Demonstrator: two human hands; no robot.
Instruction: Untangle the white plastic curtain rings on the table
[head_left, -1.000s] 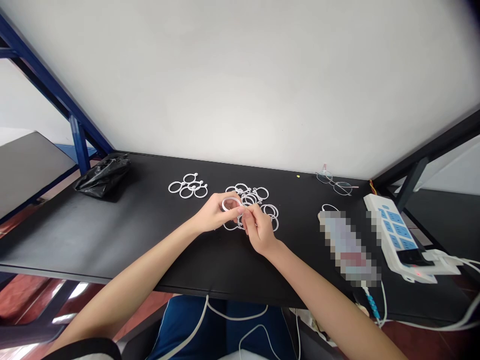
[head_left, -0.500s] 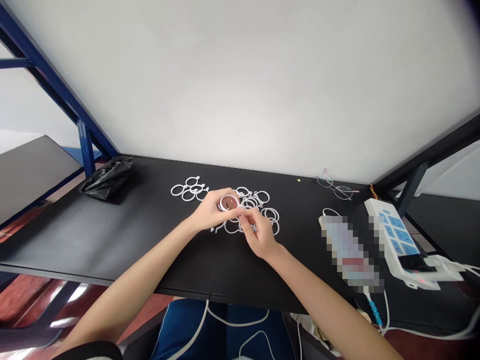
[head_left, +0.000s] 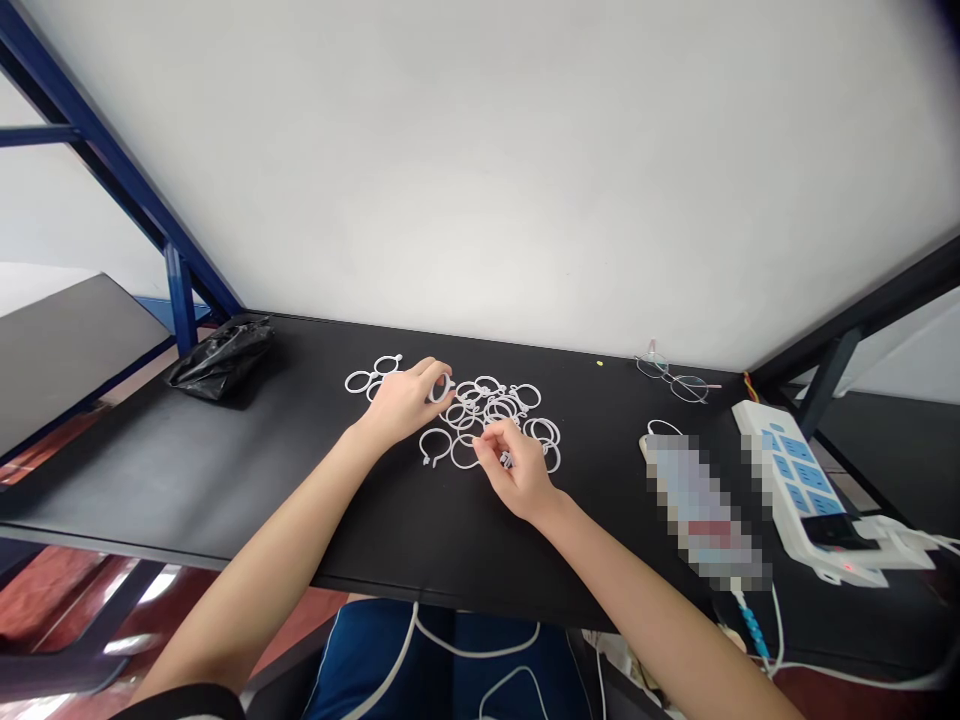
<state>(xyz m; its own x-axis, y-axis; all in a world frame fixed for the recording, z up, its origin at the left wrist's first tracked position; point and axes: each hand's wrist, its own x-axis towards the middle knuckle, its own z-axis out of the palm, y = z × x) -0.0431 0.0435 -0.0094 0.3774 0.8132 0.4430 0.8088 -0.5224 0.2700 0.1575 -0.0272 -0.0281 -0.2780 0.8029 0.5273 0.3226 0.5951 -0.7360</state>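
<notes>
Hands apart on the black tabletop [head_left: 247, 520]: left hand [head_left: 405, 412] pinches a white plastic ring [head_left: 443, 388] edge-on at the left of the ring pile [head_left: 499, 407]; right hand [head_left: 519, 472] at its near edge, grip unclear.

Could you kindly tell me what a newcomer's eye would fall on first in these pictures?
The white plastic rings heaped mid-desk stand out against the black tabletop, with the left hand holding one ring and the right hand among them. A blue-socketed power strip sits far right.
</notes>
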